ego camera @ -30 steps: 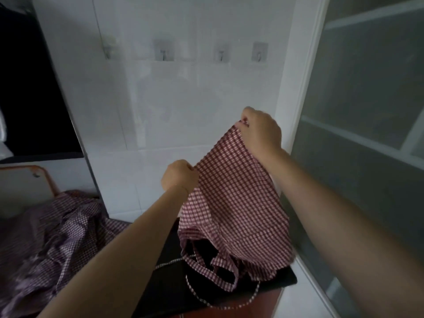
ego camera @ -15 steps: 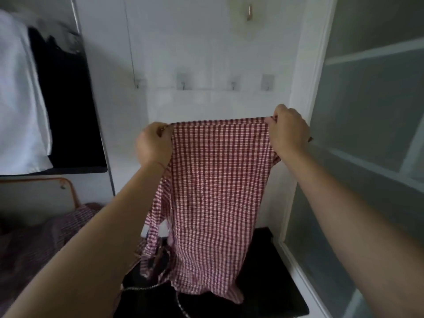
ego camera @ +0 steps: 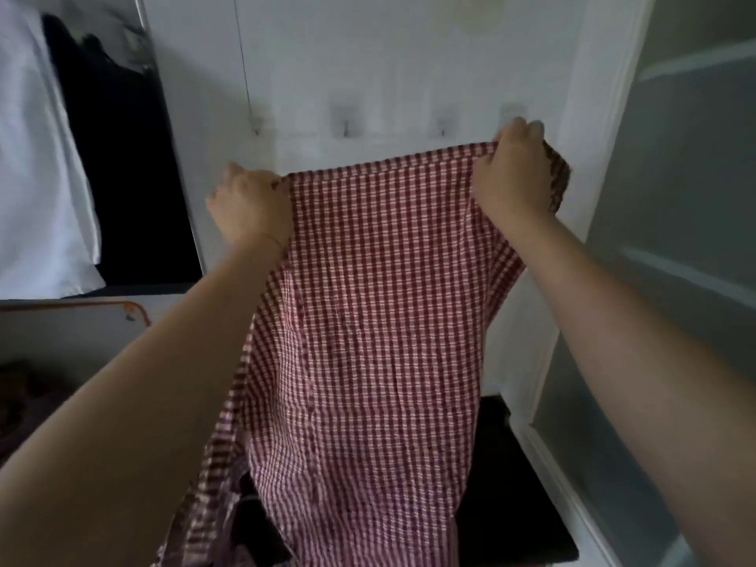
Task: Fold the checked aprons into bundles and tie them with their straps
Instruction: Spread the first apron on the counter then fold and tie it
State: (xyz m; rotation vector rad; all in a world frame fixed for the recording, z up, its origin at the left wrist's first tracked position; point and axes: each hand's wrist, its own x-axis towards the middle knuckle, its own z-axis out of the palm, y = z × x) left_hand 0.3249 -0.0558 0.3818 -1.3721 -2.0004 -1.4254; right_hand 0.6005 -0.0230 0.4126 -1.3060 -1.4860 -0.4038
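Note:
A red-and-white checked apron (ego camera: 368,321) hangs spread out in front of me, held up by its top edge. My left hand (ego camera: 249,208) pinches the top left corner. My right hand (ego camera: 511,173) grips the top right corner, a little higher than the left, with a fold of cloth bunched behind it. The apron's lower part drapes down over a black surface (ego camera: 515,505). A loose checked strip (ego camera: 212,464) trails down at the apron's left side.
A white tiled wall with several adhesive hooks (ego camera: 345,124) stands right behind the apron. A frosted glass door (ego camera: 675,239) is at the right. White (ego camera: 37,157) and black (ego camera: 118,157) garments hang at the left. More dark cloth (ego camera: 20,394) lies low on the left.
Both hands have lifted the apron off the black surface and pulled apart, so the cloth went from bunched and slanted to stretched wide. It now hangs closer to me.

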